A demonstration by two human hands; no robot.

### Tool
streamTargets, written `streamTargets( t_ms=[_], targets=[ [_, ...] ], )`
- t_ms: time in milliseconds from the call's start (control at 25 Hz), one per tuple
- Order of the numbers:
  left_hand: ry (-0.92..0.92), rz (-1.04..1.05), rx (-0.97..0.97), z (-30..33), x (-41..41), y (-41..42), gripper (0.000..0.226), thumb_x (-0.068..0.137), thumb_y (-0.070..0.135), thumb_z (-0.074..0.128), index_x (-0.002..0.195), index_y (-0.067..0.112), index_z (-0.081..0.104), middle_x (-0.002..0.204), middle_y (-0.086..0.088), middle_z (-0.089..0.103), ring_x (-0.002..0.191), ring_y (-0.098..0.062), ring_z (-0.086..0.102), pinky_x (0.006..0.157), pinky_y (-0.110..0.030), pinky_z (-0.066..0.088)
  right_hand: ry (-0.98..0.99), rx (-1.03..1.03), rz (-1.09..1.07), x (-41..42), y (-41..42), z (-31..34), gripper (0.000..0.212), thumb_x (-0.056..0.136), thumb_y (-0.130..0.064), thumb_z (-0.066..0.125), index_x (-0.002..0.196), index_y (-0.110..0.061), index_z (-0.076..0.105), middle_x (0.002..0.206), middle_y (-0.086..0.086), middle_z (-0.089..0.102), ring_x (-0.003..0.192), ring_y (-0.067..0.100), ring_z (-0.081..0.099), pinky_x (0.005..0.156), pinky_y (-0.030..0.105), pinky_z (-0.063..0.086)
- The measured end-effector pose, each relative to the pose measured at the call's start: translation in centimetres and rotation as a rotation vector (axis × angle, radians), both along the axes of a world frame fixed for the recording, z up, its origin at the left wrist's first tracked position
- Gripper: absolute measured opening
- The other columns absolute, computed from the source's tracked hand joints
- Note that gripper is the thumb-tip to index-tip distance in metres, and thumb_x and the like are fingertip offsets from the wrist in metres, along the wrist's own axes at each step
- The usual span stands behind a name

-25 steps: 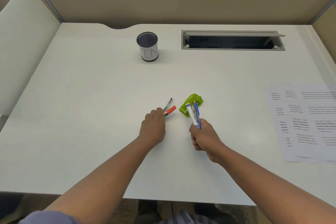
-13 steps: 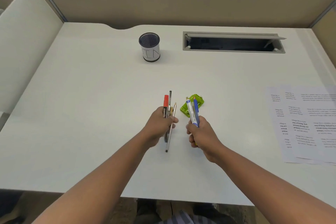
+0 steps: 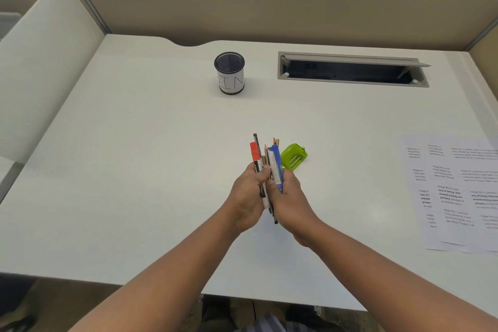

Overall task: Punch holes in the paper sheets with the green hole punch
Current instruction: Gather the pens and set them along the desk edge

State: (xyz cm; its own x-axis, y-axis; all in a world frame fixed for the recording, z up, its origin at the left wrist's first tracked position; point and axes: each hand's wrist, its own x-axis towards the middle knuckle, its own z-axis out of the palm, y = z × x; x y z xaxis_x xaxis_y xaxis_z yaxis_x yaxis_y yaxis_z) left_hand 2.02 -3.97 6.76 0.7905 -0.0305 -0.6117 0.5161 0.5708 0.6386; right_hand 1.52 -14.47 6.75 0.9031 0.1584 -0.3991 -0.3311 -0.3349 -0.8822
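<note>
Gathering pens, not punching yet. left hand (image 3: 249, 194) and right hand (image 3: 289, 198) are pressed together mid-desk, fingers of both curled round one upright bundle of pens and pencils (image 3: 266, 170): red-capped marker on the left, blue pen on the right, pencils between. Exact split of which hand holds which pen: can't tell, they overlap.

Task status, my read: nothing done. green hole punch (image 3: 293, 156) sits untouched on the desk (image 3: 134, 170), just beyond and right of the hands, partly hidden by the bundle. paper sheets (image 3: 458, 194) lie flat at the right edge, well apart from the punch, running out of view; no holes visible, though print is too blurred to be sure. Left to do: ditch the pens, likely into the mesh cup (image 3: 229, 73) at the far side, then bring the sheets to the punch and press.

Clearance: path from hands to cup looks open. Open cable tray (image 3: 353, 70) at far right of the cup is a drop hazard for loose pens. Sheets hug the right edge, so slide them inward, not outward. Near edge is close under the forearms.
</note>
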Motion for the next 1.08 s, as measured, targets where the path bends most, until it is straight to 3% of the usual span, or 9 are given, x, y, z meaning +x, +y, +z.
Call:
streamTargets(
  t_ms=[80,280,400,480,600,720,840,920,1080],
  targets=[
    [-0.011,0.004,-0.018,0.3,-0.1,-0.1,0.026,0.105,0.026,0.052,0.127,0.021,0.063,0.115,-0.008,0.074,0.103,-0.022,0.072,0.084,-0.04,0.059,-0.028,-0.077,0.042,0.0,0.3,-0.3,0.034,0.107,-0.04,0.037,0.14,-0.033,0.042,0.128,0.0,0.043,0.115,0.015,0.057,0.096,0.038,0.053],
    [0.003,0.115,0.005,0.4,0.1,0.3,0.024,0.099,0.018,0.063,0.122,0.014,0.062,0.091,-0.006,0.075,0.088,-0.02,0.074,0.085,-0.038,0.06,-0.123,-0.177,0.148,-0.9,2.0,-0.4,0.043,0.107,-0.037,0.03,0.15,-0.038,0.028,0.131,-0.002,0.031,0.127,0.018,0.045,0.101,0.029,0.041],
    [0.015,0.198,0.015,0.5,0.2,1.5,0.023,0.097,0.02,0.066,0.119,0.016,0.065,0.102,-0.008,0.075,0.095,-0.022,0.076,0.083,-0.041,0.061,-0.149,-0.215,0.233,-1.0,3.3,-0.3,0.054,0.107,-0.035,0.029,0.157,-0.044,0.011,0.158,-0.014,0.002,0.147,0.019,0.018,0.119,0.039,0.03],
    [0.022,0.216,-0.014,0.8,0.4,1.6,0.022,0.096,0.018,0.068,0.117,0.012,0.064,0.093,-0.006,0.074,0.086,-0.021,0.077,0.074,-0.036,0.062,-0.144,-0.197,0.22,-1.0,3.3,0.0,0.057,0.106,-0.035,0.03,0.157,-0.047,0.008,0.16,-0.023,-0.01,0.149,0.011,0.003,0.122,0.04,0.023],
    [0.018,0.253,-0.031,1.3,0.3,2.0,0.019,0.096,0.012,0.066,0.114,0.008,0.062,0.084,-0.004,0.069,0.076,-0.018,0.074,0.069,-0.032,0.059,-0.126,-0.083,0.163,-0.9,3.6,0.0,0.057,0.107,-0.032,0.037,0.159,-0.041,0.015,0.158,-0.029,-0.005,0.149,0.007,0.004,0.123,0.04,0.023],
    [-0.016,0.358,0.05,1.5,0.3,5.2,0.025,0.097,0.013,0.065,0.122,0.009,0.06,0.093,-0.007,0.068,0.086,-0.022,0.072,0.072,-0.035,0.06,-0.075,0.074,0.195,-0.4,6.0,0.7,0.058,0.104,-0.027,0.042,0.158,-0.035,0.023,0.157,-0.026,0.007,0.148,0.005,0.019,0.121,0.041,0.03],
    [-0.018,0.376,0.368,1.2,0.0,10.7,0.029,0.099,0.023,0.064,0.127,0.018,0.057,0.101,-0.004,0.067,0.089,-0.021,0.068,0.075,-0.036,0.06,-0.08,0.044,0.337,1.2,9.8,1.6,0.059,0.102,-0.022,0.048,0.156,-0.033,0.026,0.16,-0.017,0.014,0.141,0.013,0.037,0.112,0.042,0.044],
    [-0.012,0.253,0.712,1.0,-0.4,14.7,0.025,0.1,0.03,0.059,0.124,0.025,0.054,0.1,0.001,0.066,0.085,-0.015,0.066,0.069,-0.028,0.055,-0.194,-0.072,0.451,2.8,12.1,1.7,0.069,0.096,-0.018,0.054,0.157,-0.028,0.021,0.164,-0.012,0.007,0.144,0.019,0.034,0.113,0.042,0.041],
    [0.044,-0.224,1.427,0.0,-1.0,24.2,0.016,0.097,0.022,0.051,0.113,0.024,0.048,0.091,0.003,0.059,0.074,-0.017,0.058,0.057,-0.032,0.042,-0.747,-0.391,0.761,6.2,20.1,1.6,0.087,0.088,-0.02,0.063,0.16,-0.02,0.014,0.17,0.001,-0.004,0.15,0.024,0.02,0.108,0.041,0.036]
  ],
)
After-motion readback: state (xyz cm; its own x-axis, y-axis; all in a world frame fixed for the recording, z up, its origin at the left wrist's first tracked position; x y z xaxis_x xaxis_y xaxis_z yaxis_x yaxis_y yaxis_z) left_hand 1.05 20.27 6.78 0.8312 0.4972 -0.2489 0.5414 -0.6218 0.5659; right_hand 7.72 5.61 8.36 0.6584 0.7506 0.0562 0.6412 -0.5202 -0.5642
